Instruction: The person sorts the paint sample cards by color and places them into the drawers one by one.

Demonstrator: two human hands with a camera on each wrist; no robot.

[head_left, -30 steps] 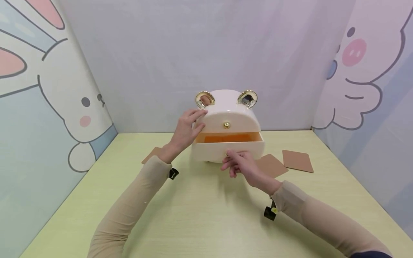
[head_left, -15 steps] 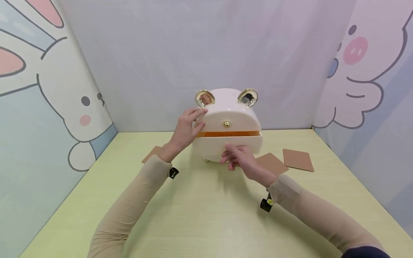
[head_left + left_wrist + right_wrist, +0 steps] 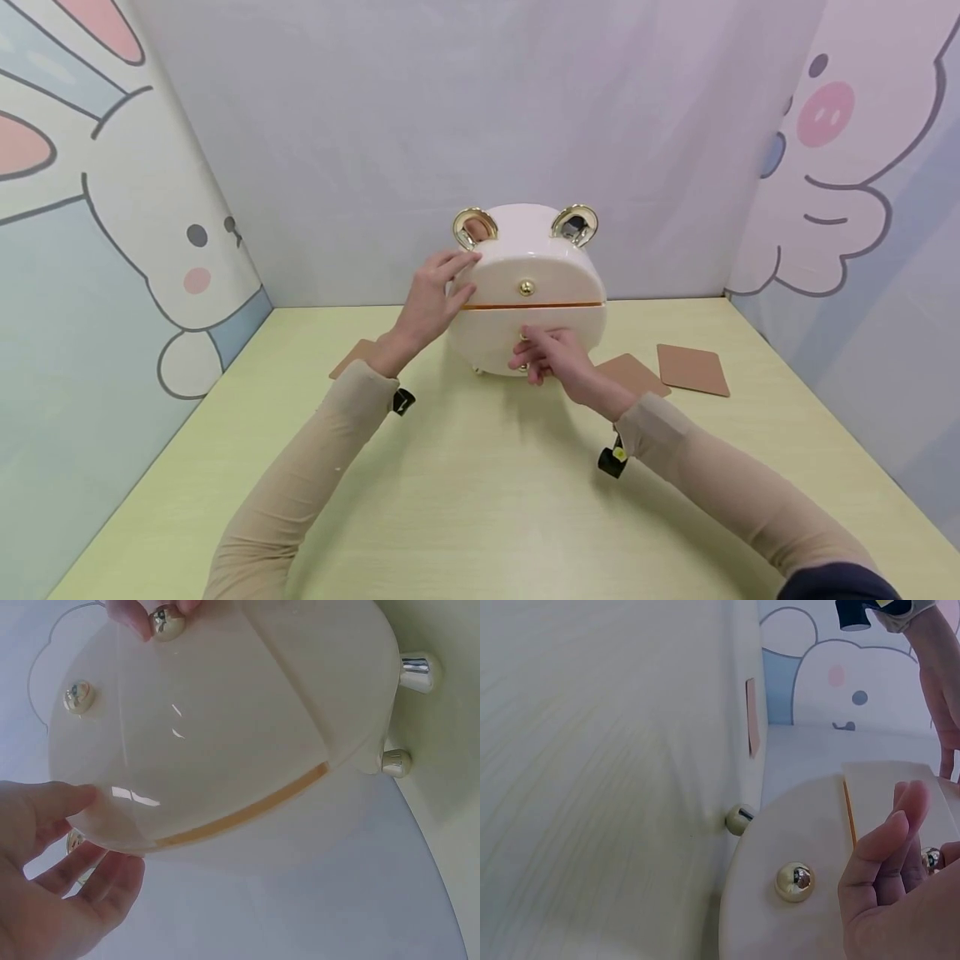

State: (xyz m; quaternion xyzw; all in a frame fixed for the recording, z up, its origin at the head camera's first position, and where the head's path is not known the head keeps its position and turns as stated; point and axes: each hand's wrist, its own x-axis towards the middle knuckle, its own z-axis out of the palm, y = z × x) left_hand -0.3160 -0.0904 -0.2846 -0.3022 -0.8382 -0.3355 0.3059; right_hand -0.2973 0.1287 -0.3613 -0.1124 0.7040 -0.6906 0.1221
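Note:
A white storage box point(image 3: 523, 229) with gold animal ears and small gold feet stands at the back of the table. Its middle drawer point(image 3: 480, 333) sticks out slightly, leaving a thin orange slit point(image 3: 247, 814) along its edge. My left hand point(image 3: 431, 298) holds the box's upper left side, thumb on the front and fingers at the edge. The right hand point(image 3: 558, 360) pinches the drawer's gold knob point(image 3: 166, 622); its other fingers hang in front of the drawer. Another gold knob point(image 3: 527, 287) shows above, and a lower one point(image 3: 795, 881) below.
Two brown square mats point(image 3: 693, 369) lie right of the box, one partly behind my right hand. Another brown mat point(image 3: 352, 357) lies at the left, partly hidden by my left wrist. A grey-white curtain point(image 3: 360, 150) and cartoon side panels point(image 3: 150, 250) enclose the table.
The middle drawer has slid back into the box, from well out to a thin slit. My right hand has moved forward with its knob; the left hand has stayed on the box.

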